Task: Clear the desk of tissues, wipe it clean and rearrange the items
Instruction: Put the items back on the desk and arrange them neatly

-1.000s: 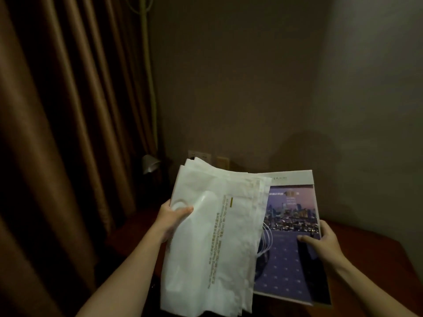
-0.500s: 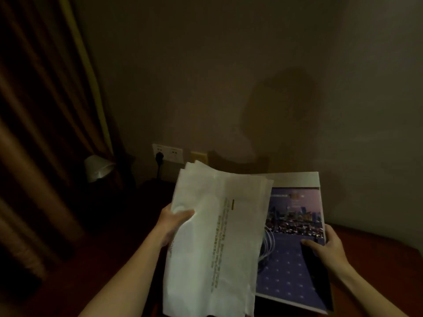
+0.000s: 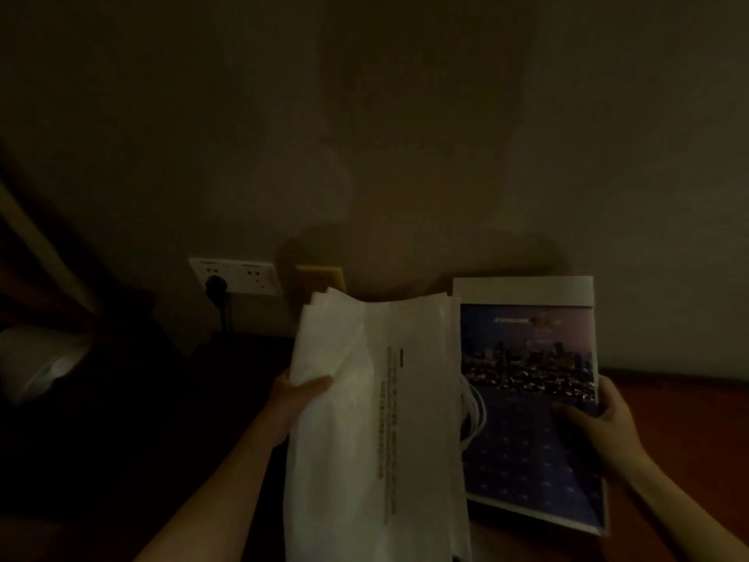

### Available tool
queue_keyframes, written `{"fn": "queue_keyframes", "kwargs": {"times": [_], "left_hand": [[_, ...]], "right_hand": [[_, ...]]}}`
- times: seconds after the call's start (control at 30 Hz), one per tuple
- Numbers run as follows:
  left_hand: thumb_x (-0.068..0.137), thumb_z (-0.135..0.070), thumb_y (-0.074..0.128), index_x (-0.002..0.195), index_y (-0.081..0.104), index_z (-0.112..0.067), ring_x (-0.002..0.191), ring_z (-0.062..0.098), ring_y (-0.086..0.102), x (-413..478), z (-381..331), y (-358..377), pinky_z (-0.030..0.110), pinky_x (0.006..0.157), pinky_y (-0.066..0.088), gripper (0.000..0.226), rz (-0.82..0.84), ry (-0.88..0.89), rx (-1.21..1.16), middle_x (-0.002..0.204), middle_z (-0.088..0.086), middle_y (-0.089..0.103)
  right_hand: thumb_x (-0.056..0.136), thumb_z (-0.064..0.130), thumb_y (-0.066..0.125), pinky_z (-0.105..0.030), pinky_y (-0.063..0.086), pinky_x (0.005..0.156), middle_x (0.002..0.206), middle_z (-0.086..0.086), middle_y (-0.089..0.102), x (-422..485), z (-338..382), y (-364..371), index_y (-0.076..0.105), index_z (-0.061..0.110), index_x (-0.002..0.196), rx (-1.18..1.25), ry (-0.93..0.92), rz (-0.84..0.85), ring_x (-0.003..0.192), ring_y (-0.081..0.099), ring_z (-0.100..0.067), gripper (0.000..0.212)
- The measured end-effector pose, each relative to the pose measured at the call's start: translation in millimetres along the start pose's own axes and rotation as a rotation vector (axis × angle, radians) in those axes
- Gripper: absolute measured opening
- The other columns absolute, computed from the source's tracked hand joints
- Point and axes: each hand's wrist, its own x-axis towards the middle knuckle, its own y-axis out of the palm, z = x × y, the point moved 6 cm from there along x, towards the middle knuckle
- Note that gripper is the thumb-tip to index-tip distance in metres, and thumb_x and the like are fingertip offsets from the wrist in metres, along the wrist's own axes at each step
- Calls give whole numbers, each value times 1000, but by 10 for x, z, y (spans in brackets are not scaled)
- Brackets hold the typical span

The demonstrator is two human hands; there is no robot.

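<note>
Left thumb (image 3: 318,386) pressed flat on the front of the white paper stack (image 3: 377,432), close to its left edge. The other left fingers are behind the sheets, so I cannot tell if they are spread or together. Left hand (image 3: 298,403) pinches the stack this way, forearm coming up from the bottom left.

Right thumb (image 3: 569,411) lies across the booklet (image 3: 527,399) cover near its right edge. The remaining fingers wrap behind the booklet and are mostly hidden. Right hand (image 3: 606,419) grips that edge, forearm coming up from the bottom right corner.

Paper stack: several thin white sheets or bags, upright and fanned at the top, with a column of small print down the middle, unreadable. It overlaps the booklet's left side. Booklet: white border, city skyline at night on top, purple dotted pattern below, tilted toward the camera. A white cable loop (image 3: 474,411) shows at the seam between stack and booklet.

Both are held up off the desk (image 3: 681,432). Its red-brown top shows just right of the right hand, its far edge against the wall. The left part of the desk is too dark to read.

On the wall behind: a white socket plate (image 3: 239,275) with a black plug (image 3: 217,286) in it, and a yellow plate (image 3: 320,277) beside that. A pale rounded object (image 3: 38,358) at far left is unclear.
</note>
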Motion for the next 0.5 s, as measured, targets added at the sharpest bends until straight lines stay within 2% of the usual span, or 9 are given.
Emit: {"fn": "queue_keyframes", "kwargs": {"times": [0.07, 0.17, 0.23, 0.3, 0.37, 0.43, 0.5], "left_hand": [[66, -19, 87, 132, 54, -6, 96, 26, 63, 85, 140, -42, 34, 78, 53, 75, 12, -38, 38, 117, 13, 63], [81, -5, 76, 127, 56, -1, 83, 19, 63, 91, 414, -63, 26, 64, 55, 51, 18, -104, 81, 100, 9, 66], [82, 0, 73, 123, 57, 0, 77, 15, 62, 45, 556, -68, 20, 56, 54, 44, 24, -140, 106, 92, 5, 66], [77, -4, 80, 119, 59, 0, 77, 16, 63, -3, 643, -92, 20, 56, 55, 47, 29, -150, 105, 96, 10, 68], [70, -9, 84, 118, 60, 1, 81, 21, 64, -50, 679, -158, 23, 59, 56, 54, 18, -157, 101, 107, 19, 67], [75, -7, 82, 122, 59, 1, 86, 23, 64, -87, 686, -247, 27, 64, 54, 53, -3, -155, 94, 109, 19, 66], [82, -4, 74, 125, 57, 2, 89, 24, 62, -132, 662, -360, 29, 73, 51, 48, -51, -135, 81, 109, 17, 65]], "right_hand": [[80, -11, 64, -39, 54, 68, 101, -6, 57, 33, -54, -9, 46, 10, 119, -19, -9, -23, 88, 59, -30, 47], [81, -9, 64, -25, 57, 55, 101, -6, 57, 22, -120, -31, 45, 10, 122, -17, -9, -39, 83, 59, -23, 49], [82, -8, 63, -36, 55, 65, 102, -7, 57, 13, -190, -39, 45, 11, 123, -18, 24, -31, 83, 59, -22, 49], [83, -6, 63, -44, 51, 77, 106, -8, 57, -5, -254, -63, 45, 14, 123, -36, 51, -10, 88, 60, -27, 48], [83, -4, 64, -47, 53, 78, 109, -10, 57, -39, -290, -97, 46, 16, 122, -50, 54, -3, 93, 60, -32, 47], [82, -4, 64, -46, 56, 75, 111, -11, 57, -99, -283, -106, 46, 15, 121, -50, 43, -6, 95, 60, -34, 47], [83, -4, 63, -51, 53, 81, 113, -13, 56, -127, -275, -146, 45, 13, 124, -31, 42, -12, 92, 59, -33, 47]]}}
